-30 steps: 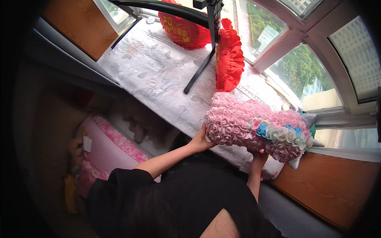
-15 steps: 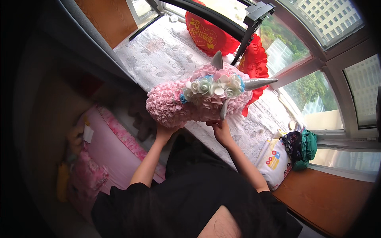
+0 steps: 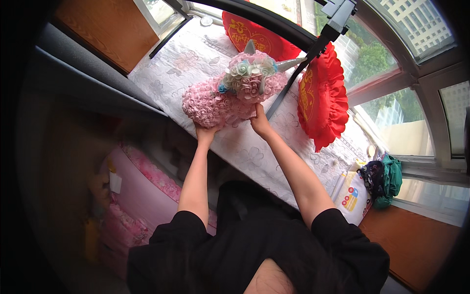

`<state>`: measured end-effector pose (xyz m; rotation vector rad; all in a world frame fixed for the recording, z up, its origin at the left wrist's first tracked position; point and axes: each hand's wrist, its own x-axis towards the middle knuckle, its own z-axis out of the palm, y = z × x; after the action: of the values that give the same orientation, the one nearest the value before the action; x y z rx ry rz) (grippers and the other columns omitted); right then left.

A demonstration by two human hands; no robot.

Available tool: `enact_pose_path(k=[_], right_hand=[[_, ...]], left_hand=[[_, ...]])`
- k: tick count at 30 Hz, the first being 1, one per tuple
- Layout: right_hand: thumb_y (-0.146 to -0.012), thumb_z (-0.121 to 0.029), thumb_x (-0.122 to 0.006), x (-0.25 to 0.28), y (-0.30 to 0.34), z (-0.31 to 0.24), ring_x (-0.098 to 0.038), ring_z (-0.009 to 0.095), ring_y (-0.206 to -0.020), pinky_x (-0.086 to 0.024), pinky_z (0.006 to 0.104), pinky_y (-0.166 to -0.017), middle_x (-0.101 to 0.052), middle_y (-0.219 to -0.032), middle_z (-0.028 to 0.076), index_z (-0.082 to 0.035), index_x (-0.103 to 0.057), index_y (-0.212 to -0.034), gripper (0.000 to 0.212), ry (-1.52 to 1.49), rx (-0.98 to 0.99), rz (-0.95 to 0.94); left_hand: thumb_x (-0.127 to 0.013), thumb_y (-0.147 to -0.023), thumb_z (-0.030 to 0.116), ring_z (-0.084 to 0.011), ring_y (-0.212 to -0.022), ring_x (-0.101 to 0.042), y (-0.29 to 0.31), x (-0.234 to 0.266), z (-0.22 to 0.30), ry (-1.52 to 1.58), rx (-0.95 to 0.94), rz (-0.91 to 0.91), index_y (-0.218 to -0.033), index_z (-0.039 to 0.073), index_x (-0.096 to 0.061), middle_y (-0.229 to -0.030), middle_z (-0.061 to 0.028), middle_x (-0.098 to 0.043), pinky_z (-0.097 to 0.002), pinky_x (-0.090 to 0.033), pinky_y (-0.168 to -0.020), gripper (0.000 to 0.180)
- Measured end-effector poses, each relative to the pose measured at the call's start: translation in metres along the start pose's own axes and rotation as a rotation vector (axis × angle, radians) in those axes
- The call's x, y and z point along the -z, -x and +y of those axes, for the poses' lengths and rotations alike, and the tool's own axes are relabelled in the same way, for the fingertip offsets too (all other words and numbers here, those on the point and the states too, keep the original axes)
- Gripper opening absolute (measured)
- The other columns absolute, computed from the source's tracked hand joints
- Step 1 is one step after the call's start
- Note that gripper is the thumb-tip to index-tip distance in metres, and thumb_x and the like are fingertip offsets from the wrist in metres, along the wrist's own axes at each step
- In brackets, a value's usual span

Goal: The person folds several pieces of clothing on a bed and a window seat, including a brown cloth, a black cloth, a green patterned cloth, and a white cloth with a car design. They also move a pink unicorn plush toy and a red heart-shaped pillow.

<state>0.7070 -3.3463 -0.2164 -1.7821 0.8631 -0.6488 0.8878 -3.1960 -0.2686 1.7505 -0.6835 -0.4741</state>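
Note:
A pink unicorn figure covered in foam roses (image 3: pixel 208 105) is held between both my hands over the quilted ledge cover. Pale green, white and blue roses ring its head, and a silver horn (image 3: pixel 292 63) points right. My left hand (image 3: pixel 205 131) grips the rear underside, its fingers partly hidden beneath the roses. My right hand (image 3: pixel 259 120) is closed on the lower front below the head. Whether the figure's base touches the cover is hard to tell.
Two red ruffled cushions with gold designs, one a right-hand cushion (image 3: pixel 323 98), stand near the windows. A black arm with a grey clamp (image 3: pixel 338 19) crosses above. A folded white cloth (image 3: pixel 350 196) and green fabric (image 3: pixel 390 181) lie right. Pink bedding (image 3: pixel 142 181) is lower left.
Both hands have carried the unicorn farther away from me over the ledge, and my arms are stretched out more. The right red cushion now shows more fully.

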Motion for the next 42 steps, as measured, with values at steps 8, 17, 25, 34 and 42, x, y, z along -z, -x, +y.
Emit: enact_pose_path(k=[8, 17, 25, 34, 42], right_hand=[[-0.078, -0.001, -0.049, 0.022, 0.053, -0.004, -0.047, 0.031, -0.117, -0.044, 0.0358, -0.094, -0.043, -0.131, 0.020, 0.000, -0.045, -0.128, 0.051, 0.032, -0.110, -0.048], [-0.079, -0.003, -0.053, 0.151, 0.342, 0.115, -0.062, 0.018, -0.082, -0.050, 0.0302, -0.074, -0.066, -0.099, 0.012, 0.000, -0.060, -0.110, 0.032, 0.053, -0.578, 0.459], [-0.078, 0.000, -0.058, 0.239, 0.325, 0.144, -0.063, 0.022, -0.085, -0.050, 0.0299, -0.072, -0.062, -0.106, 0.014, -0.003, -0.062, -0.108, 0.030, 0.264, -0.459, 0.778], [-0.077, 0.004, -0.055, 0.279, 0.265, 0.203, -0.054, 0.036, -0.093, -0.046, 0.0411, -0.084, -0.055, -0.104, 0.015, -0.003, -0.064, -0.094, 0.020, 0.688, -0.402, 0.679], [-0.081, 0.001, -0.059, 0.147, 0.251, 0.090, -0.062, 0.020, -0.078, -0.050, 0.0297, -0.069, -0.060, -0.089, 0.010, 0.001, -0.064, -0.094, 0.013, -0.070, -0.231, 0.560]], left_hand=[[-0.082, -0.068, 0.021, -0.0281, -0.126, -0.038, 0.009, 0.008, 0.001, -0.095, 0.009, -0.062, -0.140, -0.004, -0.026, -0.140, -0.0191, -0.034, -0.0343, -0.030, -0.105, 0.094], [-0.070, -0.081, 0.018, -0.0331, -0.115, -0.044, 0.125, -0.035, -0.033, -0.295, 0.150, 0.096, -0.133, -0.003, -0.031, -0.129, -0.0210, -0.033, -0.0414, -0.042, -0.094, 0.068], [-0.063, -0.080, 0.006, -0.0289, -0.111, -0.052, 0.238, -0.123, 0.048, -0.200, -0.179, -0.845, -0.102, 0.004, -0.060, -0.120, -0.0133, -0.051, -0.0365, -0.051, -0.082, 0.022], [-0.060, -0.087, 0.006, -0.0160, -0.097, -0.061, 0.279, -0.189, 0.100, -0.087, 0.011, -1.159, -0.107, 0.001, -0.062, -0.105, -0.0070, -0.063, -0.0308, -0.051, -0.083, 0.021], [-0.060, -0.092, 0.016, -0.0203, -0.096, -0.063, 0.231, -0.189, 0.084, 0.345, 0.588, -0.815, -0.125, -0.002, -0.051, -0.116, -0.0125, -0.057, -0.0319, -0.053, -0.082, 0.038]])
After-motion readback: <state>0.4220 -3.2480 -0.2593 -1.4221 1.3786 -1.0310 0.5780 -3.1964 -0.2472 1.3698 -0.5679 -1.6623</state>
